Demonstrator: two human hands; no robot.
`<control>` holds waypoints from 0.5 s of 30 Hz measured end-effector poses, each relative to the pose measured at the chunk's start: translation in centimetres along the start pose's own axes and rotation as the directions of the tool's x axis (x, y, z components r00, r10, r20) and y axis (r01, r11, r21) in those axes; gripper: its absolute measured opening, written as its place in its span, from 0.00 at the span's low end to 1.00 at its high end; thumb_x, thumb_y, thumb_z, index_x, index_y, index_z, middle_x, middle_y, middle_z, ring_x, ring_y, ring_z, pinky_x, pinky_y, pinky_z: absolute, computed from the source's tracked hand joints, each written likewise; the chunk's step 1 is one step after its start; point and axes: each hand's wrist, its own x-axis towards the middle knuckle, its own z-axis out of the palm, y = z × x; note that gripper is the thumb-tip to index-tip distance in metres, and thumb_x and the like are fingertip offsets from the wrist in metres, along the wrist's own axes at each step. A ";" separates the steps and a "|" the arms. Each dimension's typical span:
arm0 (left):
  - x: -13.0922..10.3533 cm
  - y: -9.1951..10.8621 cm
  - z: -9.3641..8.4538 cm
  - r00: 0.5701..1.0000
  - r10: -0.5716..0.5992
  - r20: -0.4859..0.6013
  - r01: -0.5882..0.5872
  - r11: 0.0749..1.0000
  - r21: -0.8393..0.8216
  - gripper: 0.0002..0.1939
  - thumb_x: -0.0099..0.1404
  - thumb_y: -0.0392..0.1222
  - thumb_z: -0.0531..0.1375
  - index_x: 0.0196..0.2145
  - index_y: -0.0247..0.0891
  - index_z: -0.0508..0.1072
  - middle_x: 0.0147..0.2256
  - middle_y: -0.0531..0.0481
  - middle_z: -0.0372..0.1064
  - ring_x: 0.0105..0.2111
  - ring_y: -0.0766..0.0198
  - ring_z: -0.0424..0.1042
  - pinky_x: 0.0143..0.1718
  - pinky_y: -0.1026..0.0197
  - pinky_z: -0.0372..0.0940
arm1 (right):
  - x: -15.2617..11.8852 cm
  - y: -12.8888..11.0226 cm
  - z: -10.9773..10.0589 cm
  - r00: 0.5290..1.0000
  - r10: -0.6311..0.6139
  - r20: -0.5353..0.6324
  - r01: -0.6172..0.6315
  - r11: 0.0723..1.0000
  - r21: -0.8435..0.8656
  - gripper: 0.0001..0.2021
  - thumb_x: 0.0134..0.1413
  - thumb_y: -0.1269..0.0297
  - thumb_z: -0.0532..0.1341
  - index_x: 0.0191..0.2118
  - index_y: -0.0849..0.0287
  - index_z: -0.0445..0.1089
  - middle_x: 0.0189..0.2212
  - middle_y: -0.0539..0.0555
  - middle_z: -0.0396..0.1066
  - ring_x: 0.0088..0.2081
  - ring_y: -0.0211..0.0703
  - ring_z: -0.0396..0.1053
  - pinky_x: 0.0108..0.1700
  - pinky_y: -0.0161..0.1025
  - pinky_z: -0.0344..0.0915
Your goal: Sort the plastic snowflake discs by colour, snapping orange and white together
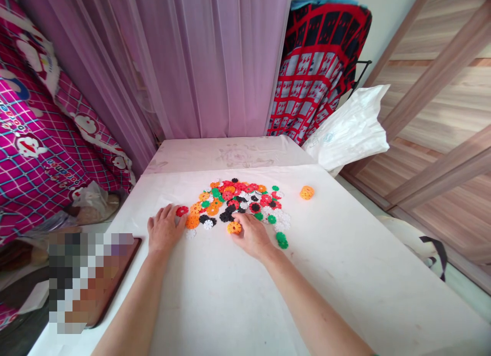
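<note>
A loose heap of flat plastic snowflake discs (249,190) in red, orange, black, white and green lies on the white tabletop. My right hand (251,234) is at the near edge of the heap, its fingers closed on orange snowflake discs (233,227). How many it holds is not clear. To the left, my left hand (164,228) rests flat with its fingers spread, beside a red disc (181,210). Orange discs (192,221) lie just right of its thumb. A small stack of orange discs (307,193) sits apart on the right.
Green discs (282,240) lie right of my right hand. A brown-edged object, mostly blurred out (115,274), lies along the table's left edge. A white bag (353,126) stands beyond the far right corner. Purple curtains (215,59) hang behind the table (215,305).
</note>
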 end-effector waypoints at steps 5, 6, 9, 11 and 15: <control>0.0 0.0 0.0 1.000 -0.006 0.009 0.006 1.000 0.008 0.26 0.70 0.54 0.50 0.61 0.45 0.68 0.66 0.44 0.59 0.66 0.46 0.54 0.66 0.36 0.47 | -0.1 0.0 0.0 1.000 0.008 0.013 -0.009 1.000 0.018 0.22 0.51 0.70 0.63 0.54 0.57 0.69 0.44 0.57 0.75 0.46 0.48 0.72 0.52 0.45 0.68; -0.1 0.0 0.0 1.000 -0.006 0.009 0.006 1.000 0.013 0.26 0.70 0.54 0.50 0.61 0.45 0.67 0.66 0.44 0.59 0.66 0.46 0.55 0.66 0.36 0.48 | -0.1 -0.1 -0.1 1.000 0.014 0.013 -0.015 1.000 0.020 0.22 0.51 0.70 0.63 0.54 0.56 0.69 0.44 0.57 0.75 0.46 0.48 0.72 0.52 0.45 0.68; -0.1 0.1 0.0 1.000 -0.001 0.008 0.001 1.000 0.026 0.26 0.70 0.54 0.50 0.61 0.45 0.67 0.66 0.44 0.59 0.66 0.47 0.55 0.65 0.37 0.48 | -0.1 -0.3 -0.2 0.999 0.030 0.013 -0.030 0.999 0.014 0.22 0.51 0.69 0.64 0.54 0.56 0.69 0.45 0.57 0.75 0.47 0.49 0.72 0.52 0.46 0.68; 0.0 0.1 0.0 1.000 -0.003 0.015 0.003 0.999 0.033 0.26 0.70 0.54 0.49 0.61 0.44 0.67 0.66 0.43 0.59 0.66 0.47 0.54 0.66 0.37 0.48 | -0.1 -0.4 -0.1 0.999 0.032 0.017 -0.032 0.999 0.016 0.22 0.51 0.69 0.64 0.54 0.57 0.69 0.45 0.57 0.75 0.47 0.49 0.72 0.52 0.46 0.68; 0.0 0.0 0.0 1.000 -0.012 0.026 0.011 0.999 0.040 0.27 0.70 0.55 0.48 0.62 0.43 0.66 0.67 0.44 0.58 0.67 0.48 0.53 0.66 0.37 0.47 | -0.4 -0.1 0.0 1.000 0.008 -0.007 -0.008 0.999 0.044 0.22 0.52 0.67 0.64 0.55 0.57 0.68 0.45 0.58 0.75 0.47 0.49 0.72 0.53 0.47 0.68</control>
